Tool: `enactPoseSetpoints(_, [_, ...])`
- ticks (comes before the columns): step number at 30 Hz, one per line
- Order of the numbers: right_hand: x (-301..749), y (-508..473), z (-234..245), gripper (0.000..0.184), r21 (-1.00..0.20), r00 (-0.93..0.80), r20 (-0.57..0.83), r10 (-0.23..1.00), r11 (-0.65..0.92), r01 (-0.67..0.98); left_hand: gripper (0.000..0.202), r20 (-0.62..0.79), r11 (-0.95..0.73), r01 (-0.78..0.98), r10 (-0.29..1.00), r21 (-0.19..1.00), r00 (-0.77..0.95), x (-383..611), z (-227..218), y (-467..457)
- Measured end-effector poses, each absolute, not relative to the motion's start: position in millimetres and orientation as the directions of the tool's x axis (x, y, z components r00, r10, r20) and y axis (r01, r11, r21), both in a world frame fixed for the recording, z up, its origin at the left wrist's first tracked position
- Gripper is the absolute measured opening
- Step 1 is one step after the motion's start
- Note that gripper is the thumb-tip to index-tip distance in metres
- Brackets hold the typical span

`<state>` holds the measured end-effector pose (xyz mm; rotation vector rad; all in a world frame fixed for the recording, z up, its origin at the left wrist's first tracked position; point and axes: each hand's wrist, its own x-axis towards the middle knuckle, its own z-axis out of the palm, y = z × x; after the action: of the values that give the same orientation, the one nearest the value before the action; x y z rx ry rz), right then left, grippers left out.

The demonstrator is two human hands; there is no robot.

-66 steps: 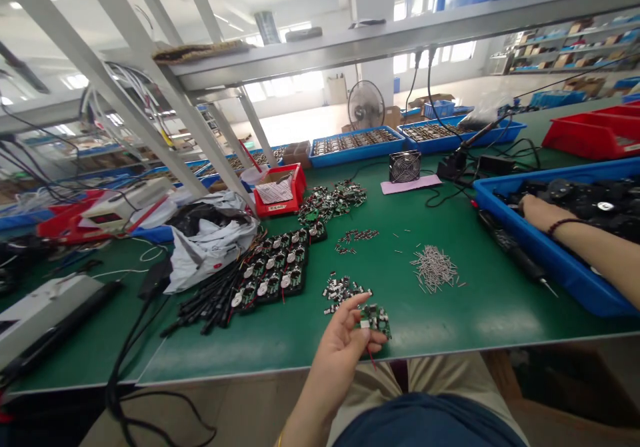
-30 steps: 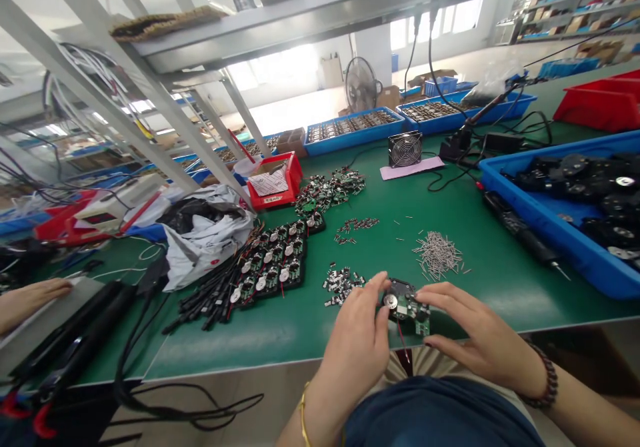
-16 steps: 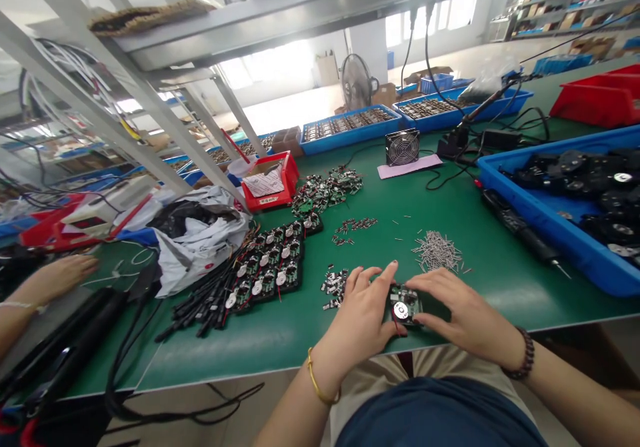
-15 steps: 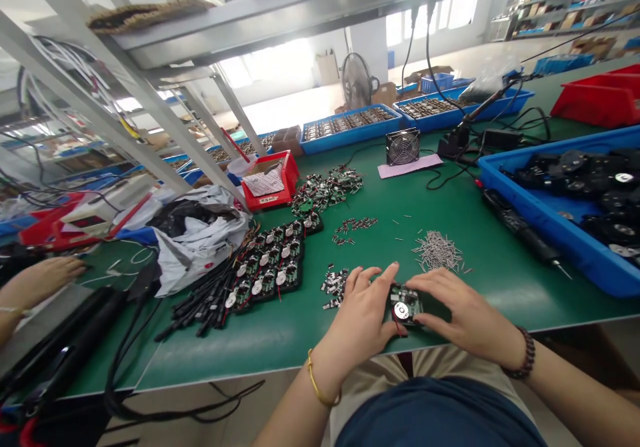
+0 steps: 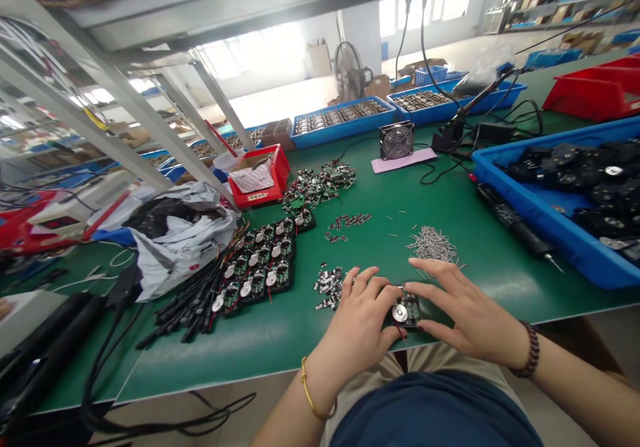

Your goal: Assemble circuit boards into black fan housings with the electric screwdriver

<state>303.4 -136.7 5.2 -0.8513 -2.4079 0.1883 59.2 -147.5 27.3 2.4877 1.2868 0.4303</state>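
My left hand [image 5: 355, 330] is curled over the left edge of a small green circuit board [image 5: 411, 308], fingers bent and their tips pressed against it. My right hand [image 5: 467, 314] comes in from the other side with its fingers spread wide, the thumb side close against the board's right edge, but I can't tell whether it is actually gripping. The board sits on the green bench mat [image 5: 280, 340] between my hands, near the bench's front edge, with a round silver disc [image 5: 399, 312] on top and a red wire [image 5: 399, 332] hanging below. Just left of my left fingers lies a heap of tiny black-and-silver components [image 5: 327, 288], and beyond my right fingers a pile of metal pins [image 5: 431, 244]. Rows of similar boards with black cables [image 5: 255, 264] lie to my left. A blue tray of round black parts [image 5: 565, 187] sits to my right, with a soldering iron [image 5: 515, 219] lying beside it. The printed sheet [image 5: 251, 178] in the red box [image 5: 275, 167] is too small for me to read, and I can't make out any brand or label.
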Motion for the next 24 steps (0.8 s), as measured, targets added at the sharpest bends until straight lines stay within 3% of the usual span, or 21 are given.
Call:
enactPoseSetpoints(7, [306, -158, -10, 0.028, -0.494, -0.547, 0.421, 0.723, 0.689, 0.531, 0.038, 0.119, -0.546, 0.742, 0.828, 0.389, 0.548, 65, 38, -150])
enactPoseSetpoints(16, [317, -158, -26, 0.04, -0.532, -0.52, 0.414, 0.747, 0.662, 0.528, 0.038, 0.055, -0.65, 0.749, 0.759, 0.131, 0.649, 71, 59, -133])
enactPoseSetpoints(21, [320, -158, -30, 0.033, -0.573, -0.454, 0.443, 0.773, 0.633, 0.52, 0.035, 0.201, -0.425, 0.904, 0.891, 0.052, 0.407, 11, 85, -107])
enactPoseSetpoints(24, [320, -158, -29, 0.033, -0.546, -0.454, 0.454, 0.767, 0.642, 0.539, 0.034, 0.191, -0.275, 0.96, 0.941, -0.052, 0.28, -29, 87, -81])
